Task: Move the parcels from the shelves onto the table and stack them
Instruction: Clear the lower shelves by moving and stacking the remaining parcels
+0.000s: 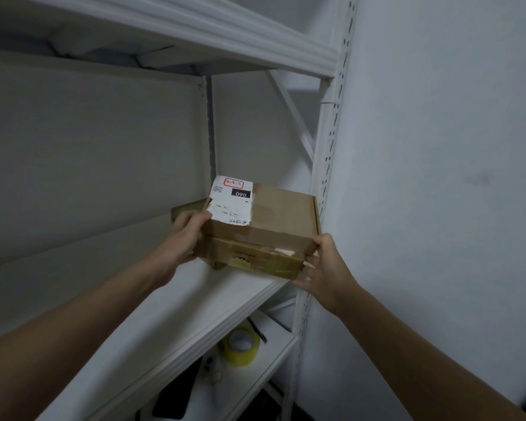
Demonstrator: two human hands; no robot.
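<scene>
Since the two parcels lay one atop the other at the right end of the middle shelf (213, 299), we read the two-handed hold as a way of taking the pile as one load.

Upper parcel (274, 214): a flat brown carton with a white label (233, 200) on its left half, sitting on the lower parcel (255, 258). The lower one was a taped carton whose front edge overhung the shelf lip.

Left hand (182, 238): on the pile's left side, fingers curled round the edge where the cartons met, fingertips hidden behind the cardboard.

Right hand (325, 268): at the near right corner, thumb on the upper carton's corner, fingers curled beneath the lower one. We judged this thumb-over, fingers-under clamp was meant to stop the top carton sliding.

The pile stood just beside the slotted upright (325, 147). That left little room on that side, which was likely why the right hand took the front corner.

We could not tell whether the pile was clear of the shelf. A further brown edge (186, 209) showed behind the left hand, and we could not tell if it was a third parcel. The table was out of view.

The shelf below held a roll of yellow tape (240, 344).
</scene>
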